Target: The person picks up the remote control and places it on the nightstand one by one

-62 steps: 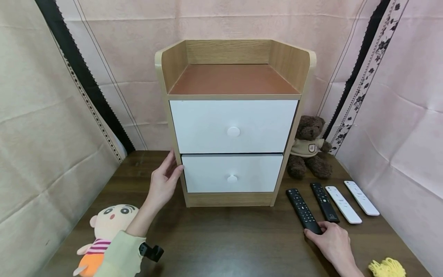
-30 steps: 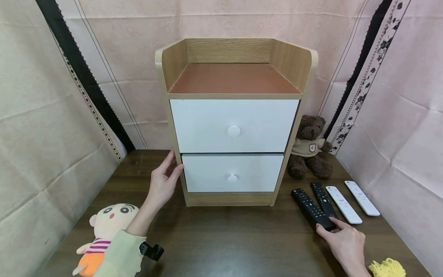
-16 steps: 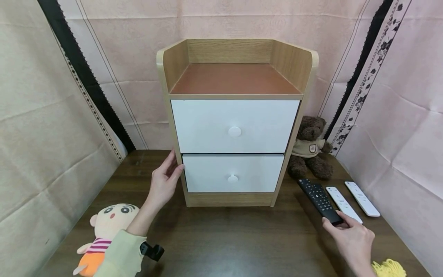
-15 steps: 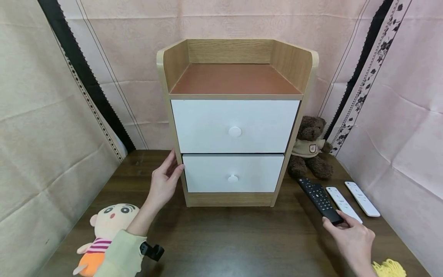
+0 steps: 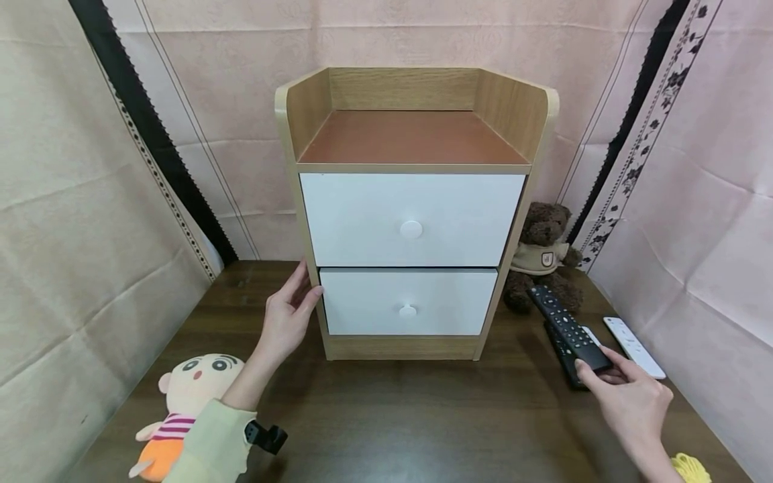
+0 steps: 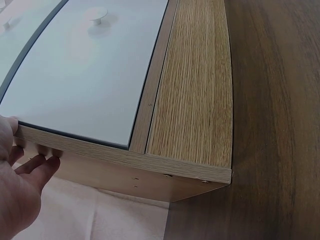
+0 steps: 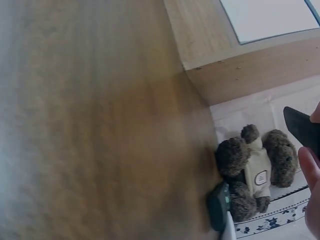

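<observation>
Hands apart. Left hand (image 5: 286, 325) grips the left front edge of a pale wood-grain cabinet (image 5: 413, 168), thumb on the front, fingers along its side. Right hand (image 5: 634, 396) pinches the near end of a long black button-studded remote (image 5: 570, 329), raised over a second black remote (image 5: 563, 360). Beyond that hand, a seated brown plush bear (image 5: 539, 258).

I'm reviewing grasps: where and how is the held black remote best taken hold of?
Probably take the held remote by its near end, from the person's side, pinching across the width: it's long and narrow, that end pointing toward the right hand.
</observation>
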Tool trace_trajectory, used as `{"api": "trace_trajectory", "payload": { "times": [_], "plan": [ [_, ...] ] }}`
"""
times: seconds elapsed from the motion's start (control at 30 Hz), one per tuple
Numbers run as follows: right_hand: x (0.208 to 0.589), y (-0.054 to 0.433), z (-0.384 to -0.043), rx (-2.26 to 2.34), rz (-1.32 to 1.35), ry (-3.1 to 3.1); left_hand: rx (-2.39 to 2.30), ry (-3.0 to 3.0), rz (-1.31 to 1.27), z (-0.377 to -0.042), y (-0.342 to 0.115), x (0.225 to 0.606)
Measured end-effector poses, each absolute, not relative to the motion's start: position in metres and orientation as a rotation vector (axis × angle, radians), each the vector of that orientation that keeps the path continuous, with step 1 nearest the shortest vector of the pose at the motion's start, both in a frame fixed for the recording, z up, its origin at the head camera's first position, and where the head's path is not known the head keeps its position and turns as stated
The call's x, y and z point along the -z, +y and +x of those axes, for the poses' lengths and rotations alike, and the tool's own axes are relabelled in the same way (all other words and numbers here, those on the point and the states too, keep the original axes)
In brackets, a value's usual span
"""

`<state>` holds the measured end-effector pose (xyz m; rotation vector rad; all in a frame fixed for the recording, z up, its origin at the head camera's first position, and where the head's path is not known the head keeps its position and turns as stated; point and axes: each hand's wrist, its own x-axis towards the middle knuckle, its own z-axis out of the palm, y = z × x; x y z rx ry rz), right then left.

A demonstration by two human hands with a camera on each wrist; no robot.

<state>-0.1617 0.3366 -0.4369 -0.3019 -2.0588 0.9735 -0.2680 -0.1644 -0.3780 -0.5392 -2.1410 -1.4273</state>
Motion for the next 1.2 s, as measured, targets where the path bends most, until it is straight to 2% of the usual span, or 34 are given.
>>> {"api": "trace_trajectory", "payload": {
  "times": [1.2],
  "plan": [
    [0.346, 0.34, -0.177, -1.13, 0.02, -1.727, 1.452, -2.128, -0.55, -0.268, -0.165, 0.378]
  ]
}}
